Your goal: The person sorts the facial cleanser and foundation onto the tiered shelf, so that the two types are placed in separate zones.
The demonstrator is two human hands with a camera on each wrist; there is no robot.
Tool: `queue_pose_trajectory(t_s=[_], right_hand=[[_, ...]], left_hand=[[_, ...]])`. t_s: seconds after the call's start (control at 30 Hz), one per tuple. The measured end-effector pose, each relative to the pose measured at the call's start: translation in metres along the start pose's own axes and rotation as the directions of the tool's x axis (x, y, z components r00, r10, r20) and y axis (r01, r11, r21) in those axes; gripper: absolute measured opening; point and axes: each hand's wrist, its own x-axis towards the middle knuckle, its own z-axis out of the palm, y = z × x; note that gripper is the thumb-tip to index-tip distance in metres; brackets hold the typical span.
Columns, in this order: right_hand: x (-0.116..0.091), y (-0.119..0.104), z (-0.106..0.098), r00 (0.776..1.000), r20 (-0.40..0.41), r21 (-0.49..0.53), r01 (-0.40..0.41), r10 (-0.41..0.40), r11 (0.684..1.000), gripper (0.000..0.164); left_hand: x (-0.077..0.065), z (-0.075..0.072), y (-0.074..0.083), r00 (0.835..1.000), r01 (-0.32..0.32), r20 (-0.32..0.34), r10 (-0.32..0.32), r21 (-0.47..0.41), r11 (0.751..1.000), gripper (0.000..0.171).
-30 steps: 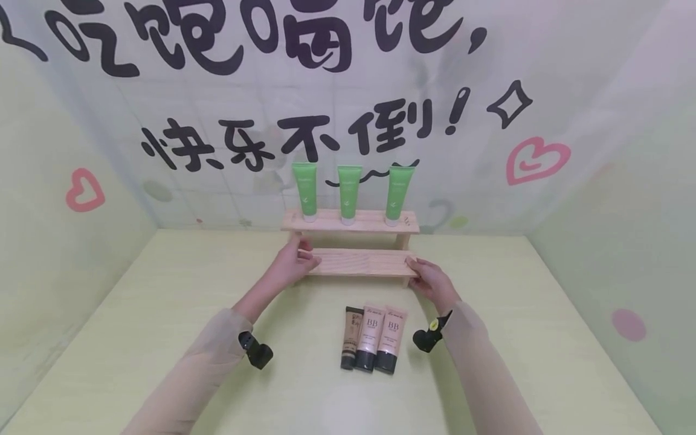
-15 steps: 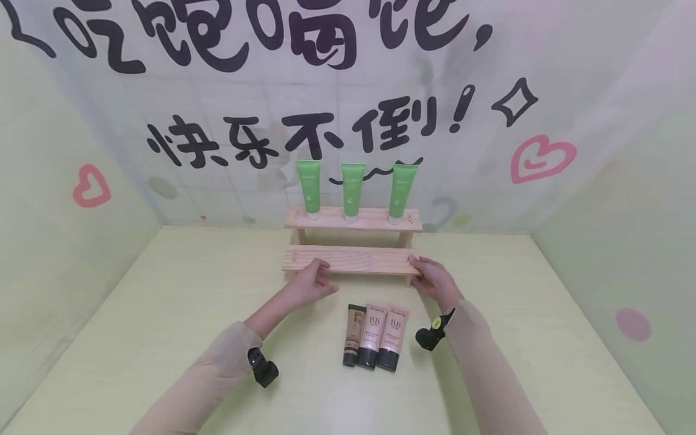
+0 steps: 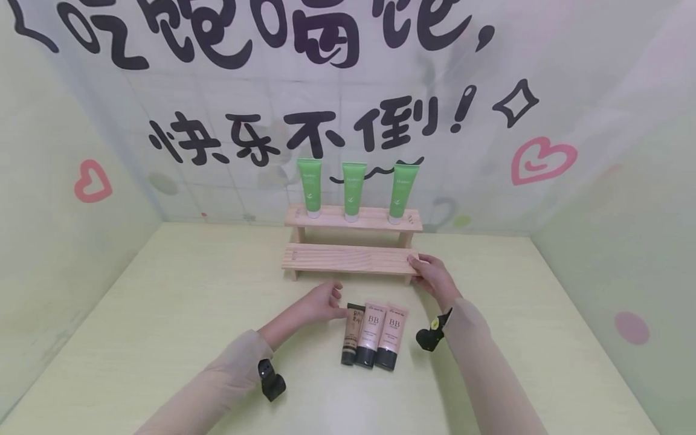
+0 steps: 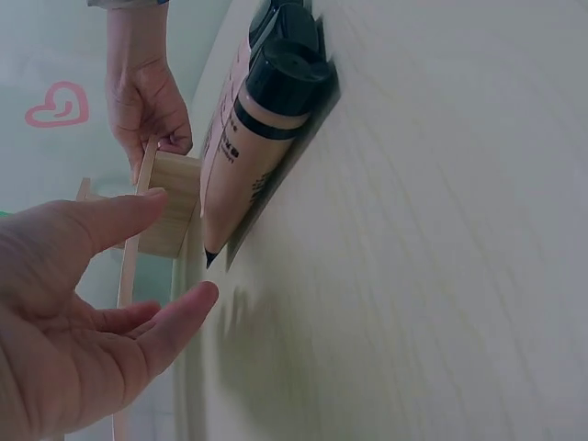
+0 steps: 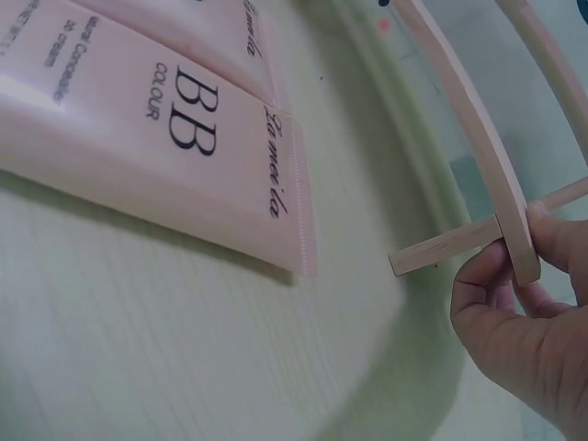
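Note:
A two-tier wooden shelf [image 3: 348, 258] stands toward the back of the table. My right hand [image 3: 437, 279] pinches the right end of its lower board, thumb on top and fingers curled beneath, as the right wrist view shows at the board's end [image 5: 524, 248]. My left hand [image 3: 318, 303] is off the shelf, thumb and fingers spread apart, close to the crimped end of a brown cosmetic tube [image 4: 248, 165]. Beside that tube lie two pink BB cream tubes, a middle one [image 3: 371, 332] and a right one [image 3: 391, 335], all with black caps toward me.
Three green tubes, a left one [image 3: 311, 187], a middle one [image 3: 353, 190] and a right one [image 3: 402, 190], stand caps down on the upper board [image 3: 375, 217]. Behind the pale table [image 3: 163, 302] rises a printed backdrop [image 3: 228, 90], with side walls left and right.
My left hand has let go of the shelf's left end and come down and right to the brown tube. The right hand keeps its hold on the lower board.

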Motion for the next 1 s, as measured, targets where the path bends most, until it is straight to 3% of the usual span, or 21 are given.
queue_pose_trajectory(t_s=[0.27,0.7,0.83,1.0], right_hand=[[0.000,0.001,-0.002,1.000,0.002,0.039,0.013,-0.013,0.999,0.059],[0.002,0.003,-0.002,1.000,0.013,0.081,0.010,-0.012,0.997,0.058],[0.001,0.003,-0.002,1.000,0.023,0.094,0.011,-0.013,0.995,0.058],[0.002,0.004,-0.001,1.000,0.031,0.112,0.003,-0.006,0.994,0.058]], left_hand=[[-0.002,0.014,0.005,0.998,0.029,0.053,-0.031,0.027,0.999,0.078],[-0.007,0.025,0.008,0.994,0.061,0.092,-0.057,-0.033,0.998,0.084],[-0.007,0.028,0.008,0.991,0.094,0.096,-0.092,-0.026,0.995,0.076],[-0.006,0.032,0.009,0.989,0.119,0.094,-0.117,-0.019,0.993,0.051]])
